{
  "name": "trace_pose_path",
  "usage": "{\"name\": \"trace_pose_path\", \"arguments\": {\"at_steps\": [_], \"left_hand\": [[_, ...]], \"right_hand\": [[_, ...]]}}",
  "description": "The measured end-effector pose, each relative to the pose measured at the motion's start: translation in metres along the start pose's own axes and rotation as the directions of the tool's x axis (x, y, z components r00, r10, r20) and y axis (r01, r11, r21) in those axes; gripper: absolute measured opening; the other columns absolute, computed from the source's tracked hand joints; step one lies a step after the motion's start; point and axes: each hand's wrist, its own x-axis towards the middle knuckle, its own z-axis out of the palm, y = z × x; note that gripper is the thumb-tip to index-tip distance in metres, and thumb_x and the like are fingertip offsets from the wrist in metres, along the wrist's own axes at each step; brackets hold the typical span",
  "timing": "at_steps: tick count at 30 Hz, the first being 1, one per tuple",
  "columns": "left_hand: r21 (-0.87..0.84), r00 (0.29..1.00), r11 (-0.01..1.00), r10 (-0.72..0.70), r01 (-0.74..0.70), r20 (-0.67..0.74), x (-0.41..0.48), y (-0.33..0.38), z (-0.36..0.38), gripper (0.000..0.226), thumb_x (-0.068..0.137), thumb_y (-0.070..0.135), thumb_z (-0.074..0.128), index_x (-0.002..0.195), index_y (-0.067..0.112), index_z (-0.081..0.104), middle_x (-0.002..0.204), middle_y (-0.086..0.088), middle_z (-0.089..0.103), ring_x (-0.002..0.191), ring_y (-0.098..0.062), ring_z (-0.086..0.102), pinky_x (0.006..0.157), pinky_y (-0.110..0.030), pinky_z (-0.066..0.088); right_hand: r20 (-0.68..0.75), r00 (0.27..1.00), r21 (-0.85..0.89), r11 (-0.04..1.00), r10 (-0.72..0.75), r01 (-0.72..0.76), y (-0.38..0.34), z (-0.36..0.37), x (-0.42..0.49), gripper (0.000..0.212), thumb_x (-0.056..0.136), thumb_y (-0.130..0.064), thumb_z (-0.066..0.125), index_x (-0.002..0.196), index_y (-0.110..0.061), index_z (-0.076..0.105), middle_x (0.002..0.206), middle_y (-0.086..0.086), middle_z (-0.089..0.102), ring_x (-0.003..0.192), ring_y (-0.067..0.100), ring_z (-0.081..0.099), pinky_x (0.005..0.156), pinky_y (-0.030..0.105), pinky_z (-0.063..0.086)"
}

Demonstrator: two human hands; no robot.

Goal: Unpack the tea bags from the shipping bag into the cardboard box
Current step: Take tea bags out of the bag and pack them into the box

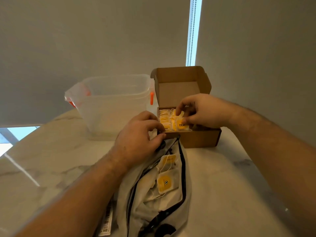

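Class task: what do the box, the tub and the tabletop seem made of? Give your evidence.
Box: matte brown cardboard, folded flaps.
Tub: cloudy see-through plastic, orange clips.
Tabletop: glossy pale stone, probably marble or an imitation; grey veins, window reflection.

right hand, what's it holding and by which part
The right hand pinches a yellow tea bag by its upper edge, inside the cardboard box.

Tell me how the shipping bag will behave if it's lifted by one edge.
Likely floppy: the shipping bag lies crumpled and creased on the table, so it should sag rather than hold shape. Probably light, since only thin film and a few tea bags show. Its open mouth may spill them if tipped.
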Motion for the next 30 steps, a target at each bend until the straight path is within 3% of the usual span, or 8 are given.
{"name": "trace_pose_path", "arguments": {"at_steps": [7, 14, 19, 25, 30], "left_hand": [[-0.022, 1.000, 1.000, -0.008, 0.008, -0.018, -0.002, -0.001, 0.001, 0.019, 0.091, 0.036, 0.072, 0.109, 0.031, 0.076, 0.112, 0.019, 0.053, 0.103, -0.002, 0.051, 0.087, -0.026, 0.054], [-0.033, 0.999, 0.999, -0.007, 0.006, -0.039, -0.001, -0.001, 0.004, 0.017, 0.090, 0.036, 0.072, 0.106, 0.031, 0.076, 0.111, 0.020, 0.053, 0.100, 0.000, 0.052, 0.082, -0.022, 0.053], [-0.050, 0.999, 0.999, -0.011, 0.009, -0.051, -0.002, 0.001, 0.004, 0.015, 0.090, 0.032, 0.073, 0.104, 0.030, 0.077, 0.109, 0.019, 0.054, 0.100, -0.001, 0.054, 0.080, -0.020, 0.052], [-0.073, 0.998, 0.997, -0.002, -0.003, -0.066, -0.004, 0.000, 0.004, 0.013, 0.089, 0.030, 0.075, 0.102, 0.028, 0.079, 0.108, 0.017, 0.057, 0.101, -0.005, 0.056, 0.084, -0.029, 0.057], [-0.086, 0.998, 0.996, 0.000, -0.006, -0.070, -0.004, 0.000, 0.004, 0.013, 0.088, 0.028, 0.076, 0.101, 0.028, 0.079, 0.107, 0.017, 0.057, 0.100, -0.004, 0.056, 0.082, -0.027, 0.057]], "right_hand": [[-0.026, 1.000, -0.102, 0.995, -0.008, 0.005, 0.006, 0.021, 0.019, 0.020, 0.094, -0.018, 0.074, 0.090, -0.035, 0.065, 0.099, -0.009, 0.068, 0.084, 0.007, 0.071, 0.069, 0.023, 0.061], [0.065, 0.997, -0.251, 0.967, -0.032, 0.048, 0.007, 0.016, 0.018, 0.019, 0.088, -0.023, 0.080, 0.103, -0.033, 0.076, 0.108, -0.012, 0.067, 0.100, 0.009, 0.064, 0.088, 0.028, 0.059], [0.124, 0.991, -0.370, 0.924, -0.055, 0.098, 0.006, 0.019, 0.028, 0.018, 0.089, -0.017, 0.076, 0.102, -0.031, 0.074, 0.101, -0.012, 0.066, 0.094, 0.010, 0.063, 0.081, 0.025, 0.056], [0.072, 0.992, -0.406, 0.906, -0.100, 0.121, 0.009, 0.026, 0.033, 0.016, 0.089, -0.023, 0.078, 0.095, -0.034, 0.067, 0.093, -0.015, 0.060, 0.083, 0.007, 0.059, 0.068, 0.018, 0.047], [0.094, 0.993, -0.423, 0.901, -0.068, 0.102, 0.007, 0.025, 0.031, 0.015, 0.092, -0.025, 0.076, 0.107, -0.027, 0.073, 0.102, -0.010, 0.067, 0.094, 0.009, 0.063, 0.084, 0.026, 0.056]]}}
